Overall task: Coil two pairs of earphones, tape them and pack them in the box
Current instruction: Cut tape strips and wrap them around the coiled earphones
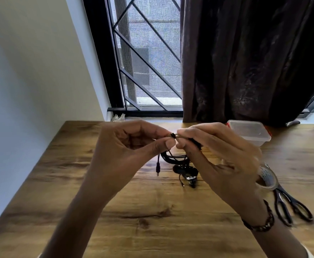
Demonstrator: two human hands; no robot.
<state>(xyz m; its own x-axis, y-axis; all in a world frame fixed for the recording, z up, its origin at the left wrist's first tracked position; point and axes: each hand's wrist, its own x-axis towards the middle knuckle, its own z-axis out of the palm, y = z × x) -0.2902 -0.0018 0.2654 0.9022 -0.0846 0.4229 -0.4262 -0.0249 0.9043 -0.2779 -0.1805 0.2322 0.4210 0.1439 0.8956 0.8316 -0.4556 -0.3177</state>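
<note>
We are pinching a black earphone coil [173, 157] between left hand [132, 146] and right hand [213, 151], both grips narrow on the cable, loops hanging below toward the counter [152, 216]; the box [249, 132] is waiting just right of the coil, nearer the right hand

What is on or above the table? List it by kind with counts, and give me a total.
Earphones: 2 (one coil held in the hands, one bundle lying on the table)
Plastic box: 1
Tape roll: 1
Scissors: 1
Total: 5
</note>
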